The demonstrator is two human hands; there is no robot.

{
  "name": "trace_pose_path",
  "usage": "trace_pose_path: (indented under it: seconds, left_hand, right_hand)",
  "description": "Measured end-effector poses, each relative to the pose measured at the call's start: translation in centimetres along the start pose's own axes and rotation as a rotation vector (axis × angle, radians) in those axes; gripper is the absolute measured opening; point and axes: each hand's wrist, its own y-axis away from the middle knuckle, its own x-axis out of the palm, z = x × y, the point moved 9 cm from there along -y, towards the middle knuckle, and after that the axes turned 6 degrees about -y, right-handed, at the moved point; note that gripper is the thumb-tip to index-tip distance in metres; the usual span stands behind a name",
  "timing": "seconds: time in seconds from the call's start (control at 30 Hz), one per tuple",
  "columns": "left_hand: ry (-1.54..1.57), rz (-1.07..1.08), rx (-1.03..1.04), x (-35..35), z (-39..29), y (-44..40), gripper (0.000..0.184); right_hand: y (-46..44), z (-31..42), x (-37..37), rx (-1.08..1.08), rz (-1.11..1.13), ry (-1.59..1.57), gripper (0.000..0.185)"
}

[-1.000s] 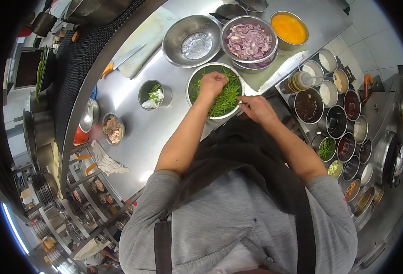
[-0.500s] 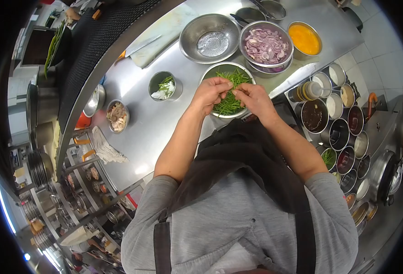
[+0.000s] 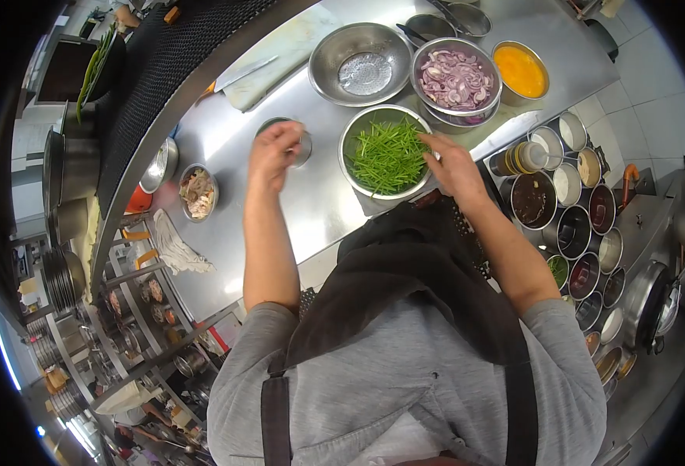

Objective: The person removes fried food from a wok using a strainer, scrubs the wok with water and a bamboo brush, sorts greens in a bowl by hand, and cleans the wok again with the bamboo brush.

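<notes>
A metal bowl (image 3: pixel 344 167) holds a heap of thin cut green stems (image 3: pixel 389 155). My right hand (image 3: pixel 455 167) is at this bowl's right rim, its thumb apart from its stretched fingers, with nothing plainly held. Over a small metal pot (image 3: pixel 305 151) to the left is my left hand (image 3: pixel 275 154), slightly blurred, its fingers curled in. Whatever those fingers hold, if anything, I cannot make out. The hand hides most of the pot's inside.
Sliced red onions (image 3: pixel 456 80), an orange-yellow liquid (image 3: pixel 521 70) and a wide metal bowl (image 3: pixel 319 78) stand farther back. A knife (image 3: pixel 249 71) lies by a cutting board (image 3: pixel 268 66). At left sit a bowl of pale pieces (image 3: pixel 197 193) and a cloth (image 3: pixel 175 245). Sauce pots (image 3: pixel 534 199) crowd the right.
My left hand has left the green stems and moved left over the small pot. My right hand has shifted right to the bowl's rim, leaving the stems uncovered.
</notes>
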Motion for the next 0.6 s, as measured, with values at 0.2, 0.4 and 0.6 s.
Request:
trace_pose_path:
  seconds: [0.2, 0.4, 0.6]
  left_hand:
    - [-0.471, -0.299, -0.021, -9.9, 2.7, -2.6, 0.018]
    - [-1.171, -0.547, 0.512, -5.6, -2.9, -0.8, 0.016]
    - [-1.185, 0.078, 0.615, 11.7, 2.4, 1.3, 0.041]
  right_hand:
    - [2.2, -3.2, 0.2, 0.163, 0.058, -0.015, 0.032]
    - [3.8, -4.1, 2.3, 0.087, 0.159, 0.104, 0.033]
    - [3.7, -3.6, 2.7, 0.057, 0.206, 0.130, 0.032]
